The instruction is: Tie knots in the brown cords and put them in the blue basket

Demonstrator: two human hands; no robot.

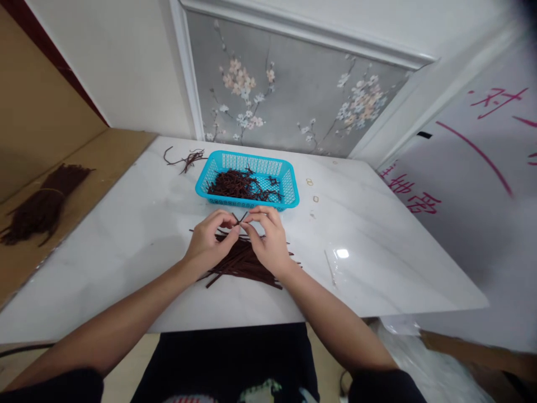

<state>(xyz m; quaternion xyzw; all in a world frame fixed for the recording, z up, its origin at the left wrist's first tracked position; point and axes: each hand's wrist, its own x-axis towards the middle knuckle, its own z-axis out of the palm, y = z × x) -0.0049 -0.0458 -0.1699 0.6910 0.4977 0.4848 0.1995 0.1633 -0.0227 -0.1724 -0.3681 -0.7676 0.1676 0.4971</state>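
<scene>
Pinching with thumb and fingers, the left hand (210, 240) is gripping the left side of a dark brown workpiece (239, 221). The workpiece is sitting between both hands' fingertips, its visible ends pointing toward the blue basket (290, 186) and spreading into a V; fingertips are hiding the rest, leaving its long axis unclear. Beneath, partly covered loose strips (247, 264) are running mainly crosswise. The right hand (268, 240) is pinching the right side.
</scene>
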